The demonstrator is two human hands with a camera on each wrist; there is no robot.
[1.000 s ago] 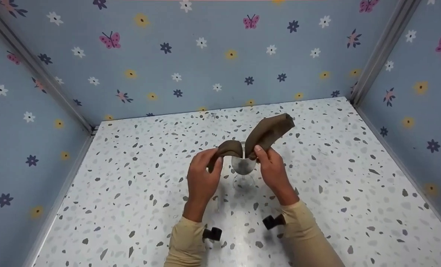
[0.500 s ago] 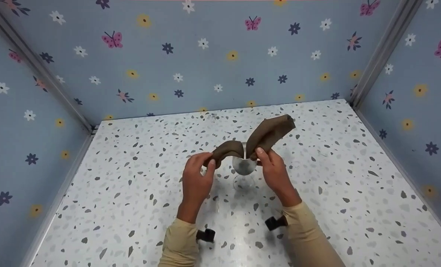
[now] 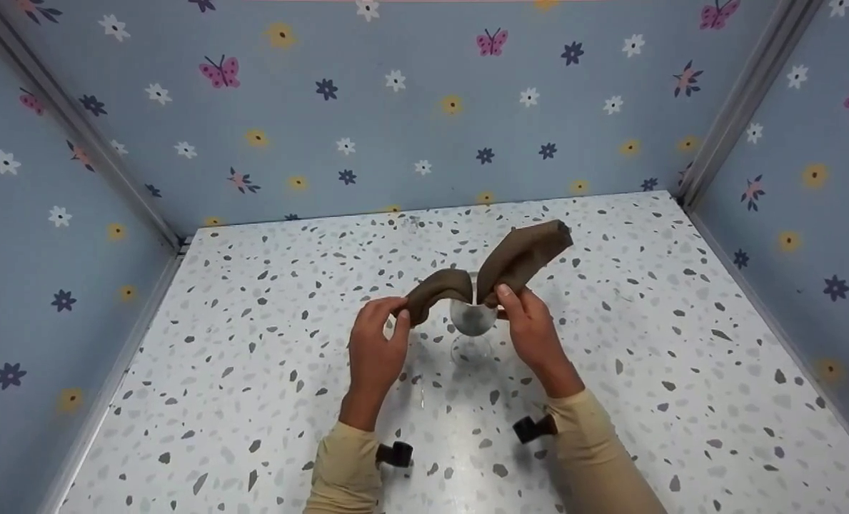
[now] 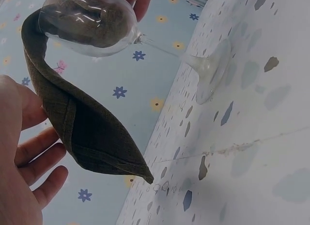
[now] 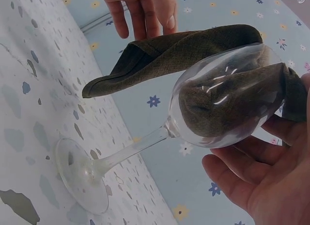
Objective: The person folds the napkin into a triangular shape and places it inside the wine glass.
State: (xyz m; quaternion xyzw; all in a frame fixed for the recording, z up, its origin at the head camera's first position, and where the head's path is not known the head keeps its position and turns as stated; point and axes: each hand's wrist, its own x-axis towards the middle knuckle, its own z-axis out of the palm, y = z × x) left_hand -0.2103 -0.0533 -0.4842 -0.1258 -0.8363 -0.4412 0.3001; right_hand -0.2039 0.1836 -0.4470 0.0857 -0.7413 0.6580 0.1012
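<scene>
A dark brown cloth napkin (image 3: 520,260) is tucked into a clear wine glass (image 3: 473,323), its two ends hanging out over opposite sides of the rim. The glass stands upright on its foot (image 5: 82,176); bunched cloth shows through the bowl (image 5: 218,99). My left hand (image 3: 378,353) touches the left end of the napkin (image 4: 82,123) with loosely extended fingers, and that end droops to a point. With thumb on the cloth and fingers beside the bowl, my right hand (image 3: 535,335) holds the right end of the napkin at the rim.
The white table (image 3: 253,400) is speckled with grey flecks. Blue flowered panels (image 3: 424,107) stand behind it and at both sides. A black wrist camera sits on each tan sleeve (image 3: 345,464).
My left hand has moved left and slightly down along the left end of the napkin, drawing that end out longer. My right hand and the glass stay nearly in place.
</scene>
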